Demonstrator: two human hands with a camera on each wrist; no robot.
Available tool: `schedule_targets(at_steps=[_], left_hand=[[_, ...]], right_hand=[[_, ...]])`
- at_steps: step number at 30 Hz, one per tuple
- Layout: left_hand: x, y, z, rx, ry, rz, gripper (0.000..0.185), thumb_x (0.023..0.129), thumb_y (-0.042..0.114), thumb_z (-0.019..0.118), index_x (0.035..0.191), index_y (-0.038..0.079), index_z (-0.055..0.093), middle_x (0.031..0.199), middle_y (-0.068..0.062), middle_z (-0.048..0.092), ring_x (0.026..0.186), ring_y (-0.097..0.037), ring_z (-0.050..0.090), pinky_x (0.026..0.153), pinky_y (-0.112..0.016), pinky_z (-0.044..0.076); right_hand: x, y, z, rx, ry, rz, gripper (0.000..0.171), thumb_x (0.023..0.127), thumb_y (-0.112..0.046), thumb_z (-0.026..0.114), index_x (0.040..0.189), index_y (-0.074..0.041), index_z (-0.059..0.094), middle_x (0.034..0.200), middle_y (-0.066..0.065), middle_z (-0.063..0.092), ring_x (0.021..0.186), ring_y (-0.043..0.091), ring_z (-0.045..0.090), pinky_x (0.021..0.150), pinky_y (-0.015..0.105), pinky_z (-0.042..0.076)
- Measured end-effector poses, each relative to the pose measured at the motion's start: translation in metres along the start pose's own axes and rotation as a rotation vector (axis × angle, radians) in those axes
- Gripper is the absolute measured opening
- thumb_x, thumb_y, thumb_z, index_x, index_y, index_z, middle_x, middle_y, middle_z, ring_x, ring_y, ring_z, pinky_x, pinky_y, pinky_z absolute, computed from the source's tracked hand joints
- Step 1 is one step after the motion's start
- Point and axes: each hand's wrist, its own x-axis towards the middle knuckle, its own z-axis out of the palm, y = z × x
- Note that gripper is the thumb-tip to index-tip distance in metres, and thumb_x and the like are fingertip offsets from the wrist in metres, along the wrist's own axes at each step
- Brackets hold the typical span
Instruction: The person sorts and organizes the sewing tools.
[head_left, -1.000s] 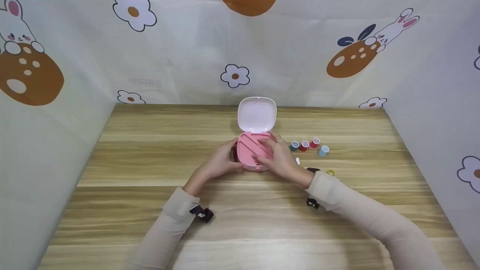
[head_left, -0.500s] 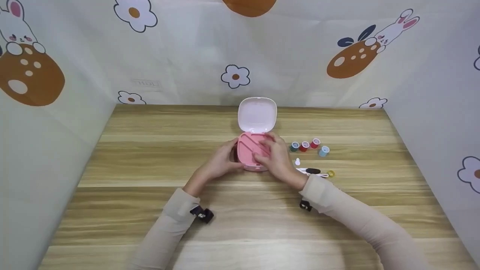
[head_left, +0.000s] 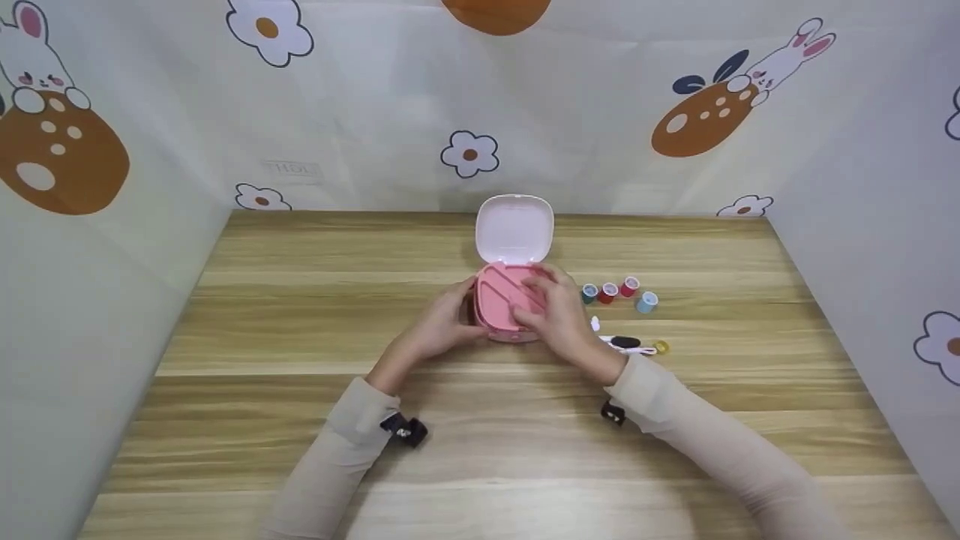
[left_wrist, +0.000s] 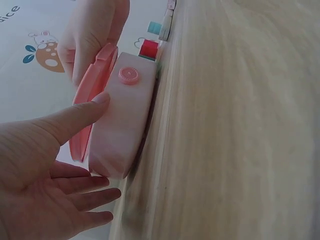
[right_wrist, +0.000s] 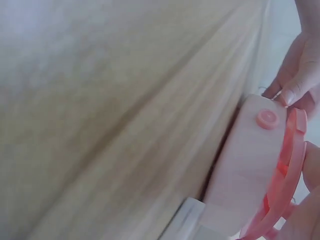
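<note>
A small sewing box, pale pink with a round button on its front, stands on the table with its white lid swung up behind. Its pink inner tray sits askew, and a gap shows between tray and box rim in both wrist views. My left hand holds the box at its left front corner, thumb on the front wall and fingers along the side. My right hand grips the tray, thumb and fingers reaching over its right part. The inside of the box is hidden beneath the tray.
Several thread spools stand right of the box. Nearer lie a small white piece, a white tool with a black part and a yellow ring. A patterned cloth wall encloses the wooden table.
The tray's front edge has risen a little off the box rim, with my right hand on it. My right forearm shifted slightly left, uncovering the black-and-white tool. My left hand has stayed in place.
</note>
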Motion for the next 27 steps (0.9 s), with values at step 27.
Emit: schedule_targets(at_steps=[27], left_hand=[[0.002,0.003,0.003,-0.001,0.005,-0.012,0.088,0.091,0.020,0.085,0.159,-0.007,0.037,0.155,-0.028,0.051,0.146,-0.041,0.047,0.127,-0.050,0.033]], right_hand=[[-0.021,0.016,-0.058,-0.074,0.018,0.021,0.041,0.084,-0.011,0.084,0.119,0.009,0.073,0.151,0.031,0.052,0.140,0.050,0.048,0.118,0.058,0.043]])
